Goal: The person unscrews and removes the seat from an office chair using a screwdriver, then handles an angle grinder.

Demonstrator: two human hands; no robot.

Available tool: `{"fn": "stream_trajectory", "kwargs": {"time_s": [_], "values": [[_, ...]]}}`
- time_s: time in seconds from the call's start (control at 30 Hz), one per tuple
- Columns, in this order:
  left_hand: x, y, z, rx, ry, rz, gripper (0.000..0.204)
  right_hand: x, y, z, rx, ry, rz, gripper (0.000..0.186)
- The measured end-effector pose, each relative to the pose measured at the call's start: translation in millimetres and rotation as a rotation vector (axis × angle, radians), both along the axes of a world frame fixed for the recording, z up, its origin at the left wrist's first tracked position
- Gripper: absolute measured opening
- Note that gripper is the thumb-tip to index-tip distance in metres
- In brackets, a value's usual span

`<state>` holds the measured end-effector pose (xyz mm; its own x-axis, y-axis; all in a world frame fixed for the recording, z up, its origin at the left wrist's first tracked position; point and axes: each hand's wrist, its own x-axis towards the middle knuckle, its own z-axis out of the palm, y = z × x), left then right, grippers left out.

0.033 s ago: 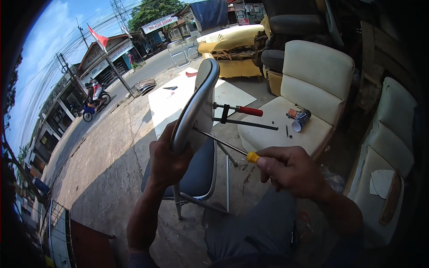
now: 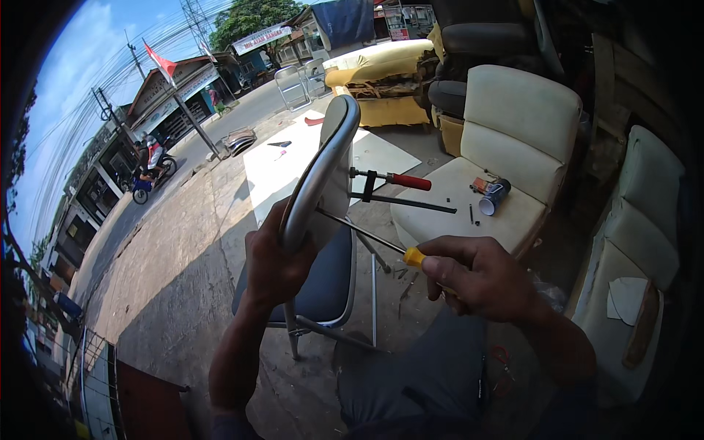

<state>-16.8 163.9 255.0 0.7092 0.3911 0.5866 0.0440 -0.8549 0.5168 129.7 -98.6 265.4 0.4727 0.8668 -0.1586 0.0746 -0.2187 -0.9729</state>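
The right hand [image 2: 480,280] has risen slightly, gripping one screwdriver [image 2: 413,257] below one clamp [image 2: 408,181].

From where I stand, capital letters show on the long white banner [image 2: 262,39] across the road. Lettering on the shopfront signboard [image 2: 166,106] and the blue can [image 2: 496,193] is too small to read.

My left hand [image 2: 277,260] grips the chair backrest [image 2: 312,194] by its metal rim. My right hand [image 2: 480,279] holds a yellow-handled screwdriver [image 2: 414,257], tip at the backrest. Red-handled clamp [image 2: 409,181] sits just above the shaft. Blue can [image 2: 494,195] lies on the cream chair [image 2: 433,209], right side.
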Motion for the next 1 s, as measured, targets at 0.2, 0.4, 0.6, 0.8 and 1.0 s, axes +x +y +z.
{"fn": "stream_trajectory", "kwargs": {"time_s": [0.2, 0.4, 0.6, 0.8, 1.0], "values": [[5.6, 4.4, -0.7, 0.053, -0.058, -0.047, 0.049, -2.8, 2.6, -28.8, 0.318, -0.976, -0.207, 0.033], [7.0, 20.8, 2.2, -0.142, -0.081, -0.370, 0.049, -3.9, 3.3, -25.6, 0.435, -0.731, -0.225, 0.026], [8.0, 60.2, 8.4, -0.613, 0.035, -0.548, 0.038, -13.7, 3.2, 5.0, 0.064, -0.238, -0.095, 0.033], [25.1, 52.6, 19.7, -0.337, 0.009, -0.375, 0.020, -4.1, 8.8, -29.2, 0.466, -1.214, -0.203, 0.027], [26.5, 39.7, 16.0, -0.418, -0.087, -0.276, 0.026, -16.6, 8.1, -29.2, 0.369, -0.947, -0.161, 0.027]]}}
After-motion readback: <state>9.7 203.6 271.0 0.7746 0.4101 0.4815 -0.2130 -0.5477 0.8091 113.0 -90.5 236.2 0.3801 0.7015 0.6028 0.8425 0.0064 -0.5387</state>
